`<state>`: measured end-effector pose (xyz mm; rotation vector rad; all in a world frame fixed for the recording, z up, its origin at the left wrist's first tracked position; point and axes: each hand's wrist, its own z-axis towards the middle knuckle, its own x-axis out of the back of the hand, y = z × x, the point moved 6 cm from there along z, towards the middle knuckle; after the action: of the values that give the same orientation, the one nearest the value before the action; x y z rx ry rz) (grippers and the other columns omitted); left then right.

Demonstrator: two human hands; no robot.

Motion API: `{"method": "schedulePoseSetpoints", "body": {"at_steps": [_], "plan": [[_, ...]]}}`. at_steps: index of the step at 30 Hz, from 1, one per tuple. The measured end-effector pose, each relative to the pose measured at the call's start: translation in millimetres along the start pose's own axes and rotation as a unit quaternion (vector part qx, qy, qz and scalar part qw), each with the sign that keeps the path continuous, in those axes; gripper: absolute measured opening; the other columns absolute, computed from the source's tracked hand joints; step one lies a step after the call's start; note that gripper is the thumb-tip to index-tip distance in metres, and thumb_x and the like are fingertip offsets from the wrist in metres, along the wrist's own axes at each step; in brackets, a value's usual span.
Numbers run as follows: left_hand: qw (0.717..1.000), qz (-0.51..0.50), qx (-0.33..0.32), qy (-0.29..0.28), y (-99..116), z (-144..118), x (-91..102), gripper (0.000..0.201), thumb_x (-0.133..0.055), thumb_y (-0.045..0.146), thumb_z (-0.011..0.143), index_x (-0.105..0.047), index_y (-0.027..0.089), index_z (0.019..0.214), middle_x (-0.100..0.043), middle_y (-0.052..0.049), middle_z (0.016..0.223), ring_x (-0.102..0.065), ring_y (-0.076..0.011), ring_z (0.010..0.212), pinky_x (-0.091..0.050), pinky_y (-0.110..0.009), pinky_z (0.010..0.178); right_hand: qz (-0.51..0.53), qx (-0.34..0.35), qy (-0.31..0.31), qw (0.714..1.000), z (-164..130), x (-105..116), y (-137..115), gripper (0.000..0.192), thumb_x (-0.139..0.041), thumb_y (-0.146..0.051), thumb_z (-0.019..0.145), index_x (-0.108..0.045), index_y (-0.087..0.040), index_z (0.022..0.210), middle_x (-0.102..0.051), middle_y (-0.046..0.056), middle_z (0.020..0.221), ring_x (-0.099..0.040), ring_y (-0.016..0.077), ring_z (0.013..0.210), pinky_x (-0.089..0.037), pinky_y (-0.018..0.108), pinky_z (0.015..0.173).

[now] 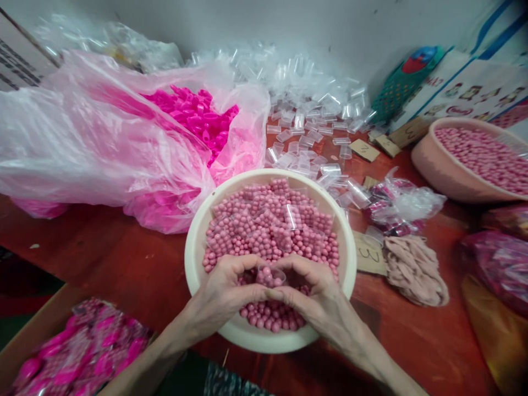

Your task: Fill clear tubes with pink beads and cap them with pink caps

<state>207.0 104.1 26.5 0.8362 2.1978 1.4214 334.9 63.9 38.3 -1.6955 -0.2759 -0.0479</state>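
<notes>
My left hand (225, 291) and my right hand (315, 291) meet over a cream basin (193, 242) of pink beads (270, 322). Between them, both hands grip a small clear plastic tube (270, 276) with pink beads in it; its round rim shows at the top. The thumbs touch at the near side, and the other fingers curl behind, partly hidden. Just beyond my fingers, several clear tubes (292, 217) packed with beads lie on the loose beads in the basin.
A translucent bag (103, 159) of bright pink plastic parts (193, 118) lies left. Clear empty tubes (307, 132) are heaped behind the basin. At right are a numbered cardboard piece (368, 253), a beige cloth bundle (414, 269) and a pink basin (433, 165) of beads. A box (39, 324) with filled pink items stands lower left.
</notes>
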Motion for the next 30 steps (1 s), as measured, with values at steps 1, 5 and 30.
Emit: {"method": "schedulePoseSetpoints", "body": {"at_steps": [1,5,30], "plan": [[1.0,0.02,-0.005,-0.001,2.6,-0.5,0.7,0.009,-0.066,0.02,0.074,-0.066,0.013,0.08,-0.064,0.0,0.075,-0.058,-0.0149,0.073,-0.047,-0.024,0.067,-0.01,0.01,0.001,1.0,0.4,-0.5,-2.1,0.014,-0.063,-0.023,0.083,-0.065,-0.023,0.097,-0.066,-0.002,0.088,-0.06,0.0131,0.081,-0.045,0.024,0.071],[0.974,0.213,-0.067,0.033,15.4,-8.5,10.5,0.018,-0.062,0.012,0.075,-0.066,0.016,0.093,-0.065,-0.003,0.09,-0.059,-0.0182,0.087,-0.045,-0.03,0.082,-0.045,0.04,0.01,0.998,-0.3,3.6,-3.6,0.01,-0.059,-0.023,0.086,-0.064,-0.023,0.094,-0.065,-0.001,0.085,-0.06,0.0136,0.08,-0.045,0.024,0.07],[0.898,0.411,-0.159,-0.004,-14.1,-11.4,-6.2,0.021,-0.049,0.015,0.087,-0.06,0.021,0.103,-0.06,-0.005,0.103,-0.055,-0.0186,0.095,-0.044,-0.03,0.085,-0.198,0.122,0.031,0.972,-12.9,10.0,3.0,0.012,-0.046,-0.016,0.092,-0.055,-0.021,0.098,-0.055,0.002,0.082,-0.056,0.0132,0.074,-0.045,0.023,0.064]]}}
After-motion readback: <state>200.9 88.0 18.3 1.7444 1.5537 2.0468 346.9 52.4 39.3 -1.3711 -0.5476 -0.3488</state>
